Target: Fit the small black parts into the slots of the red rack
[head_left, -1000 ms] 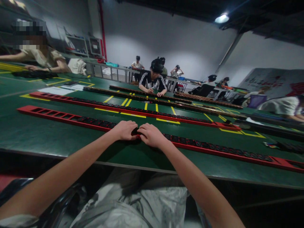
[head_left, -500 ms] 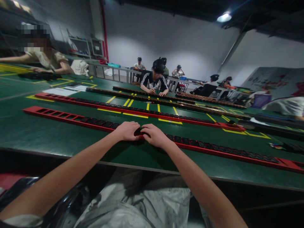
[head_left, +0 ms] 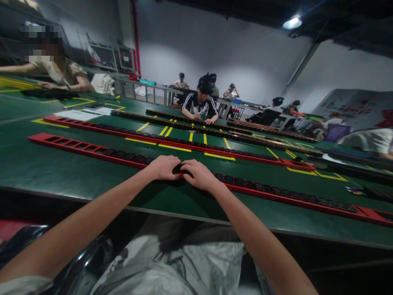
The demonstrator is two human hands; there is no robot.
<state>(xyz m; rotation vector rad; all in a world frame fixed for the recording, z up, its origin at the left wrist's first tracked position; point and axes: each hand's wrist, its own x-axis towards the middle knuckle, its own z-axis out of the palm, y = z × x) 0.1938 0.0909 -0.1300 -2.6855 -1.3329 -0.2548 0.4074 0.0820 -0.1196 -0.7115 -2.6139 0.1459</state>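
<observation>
A long red bar [head_left: 276,198] with a row of rectangular slots lies across the near part of the green table. Black square pieces [head_left: 260,187] fill many of its slots, while several slots at the left end show bare. At the bar's middle, my left hand [head_left: 166,167] grips it, with fingers curled over the top and thumb at the front edge. Close beside it, my right hand [head_left: 198,174] grips the same bar in the same way. The fingertips of both hands nearly meet over a dark piece that is mostly hidden.
Behind lies a second red bar [head_left: 172,146] with black pieces. Farther back are long dark bars [head_left: 181,125] and yellow tape marks. White paper [head_left: 76,114] lies at the left. A person [head_left: 201,100] works across the table; another person [head_left: 61,71] sits at the left.
The view has tilted very slightly. Both hands stay at the same place on the near red bar, with no clear change in their grip.
</observation>
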